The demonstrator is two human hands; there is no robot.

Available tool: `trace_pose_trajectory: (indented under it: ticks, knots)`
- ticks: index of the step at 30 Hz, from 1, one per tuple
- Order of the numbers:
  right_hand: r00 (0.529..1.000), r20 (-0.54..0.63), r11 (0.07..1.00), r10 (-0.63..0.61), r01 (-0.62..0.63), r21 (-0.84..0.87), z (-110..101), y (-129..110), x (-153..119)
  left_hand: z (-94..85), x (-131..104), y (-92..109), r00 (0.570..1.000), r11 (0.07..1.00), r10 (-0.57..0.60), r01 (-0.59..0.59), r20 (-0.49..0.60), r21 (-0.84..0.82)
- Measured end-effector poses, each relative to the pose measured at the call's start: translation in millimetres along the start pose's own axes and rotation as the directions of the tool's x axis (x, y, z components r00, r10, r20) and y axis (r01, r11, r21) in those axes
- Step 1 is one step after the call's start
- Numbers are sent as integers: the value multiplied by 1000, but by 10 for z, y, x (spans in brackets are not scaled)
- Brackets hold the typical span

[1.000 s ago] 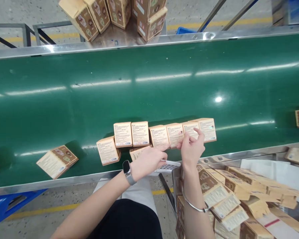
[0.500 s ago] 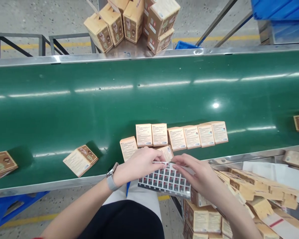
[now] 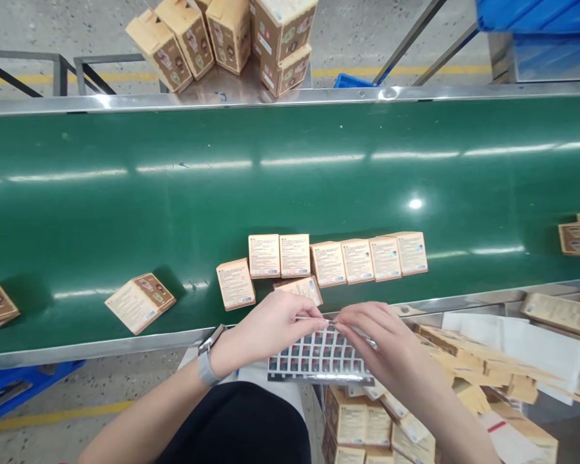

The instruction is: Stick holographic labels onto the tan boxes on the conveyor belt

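A white gridded tray with dark and red contents in its cells is held over the near edge of the green belt. My left hand, with a watch on its wrist, pinches the tray's top edge. From the right, my right hand pinches the same edge near its middle, fingertips close to the left ones. Just beyond my left hand lies a small carton, partly covered by it. Behind stand several cartons in a row, printed sides up, with one more at the left.
The green conveyor belt crosses the view, with a tilted carton at left and others at both ends. Handled boxes stand on a far ledge. Flattened cartons and stacked boxes sit at the lower right.
The cartons on the belt appear shifted slightly left in view, as do the far boxes. The tray's near edge has levelled a little. Both hands keep their pinch on it.
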State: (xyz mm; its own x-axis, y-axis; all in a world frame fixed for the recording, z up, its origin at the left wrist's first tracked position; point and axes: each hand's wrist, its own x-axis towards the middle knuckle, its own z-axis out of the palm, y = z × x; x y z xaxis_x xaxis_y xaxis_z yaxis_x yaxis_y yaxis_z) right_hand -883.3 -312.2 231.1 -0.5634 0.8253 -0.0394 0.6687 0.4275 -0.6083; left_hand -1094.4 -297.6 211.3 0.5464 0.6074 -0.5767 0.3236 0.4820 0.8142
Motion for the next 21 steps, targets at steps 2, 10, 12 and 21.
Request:
trace_pose_trajectory:
  ticks: [2, 10, 12, 21]
  knots:
    - [998, -39, 995, -47, 43, -94, -46, 82, -71, 95, 78, 52, 999, 999, 15, -14, -35, 31]
    - [980, -190, 995, -54, 37, -90, -138, 330, -194, 274, 385, 162, 995, 994, 32, -22, -93, 107]
    - [965, -212, 981, 153, -123, 152, -127, 492, -151, 239, 462, 118, 994, 991, 9, 6, -110, 132]
    - [523, 259, 74, 812, -533, 843, 485, 1184, 279, -28, 786, -333, 984, 908, 112, -159, 140, 388]
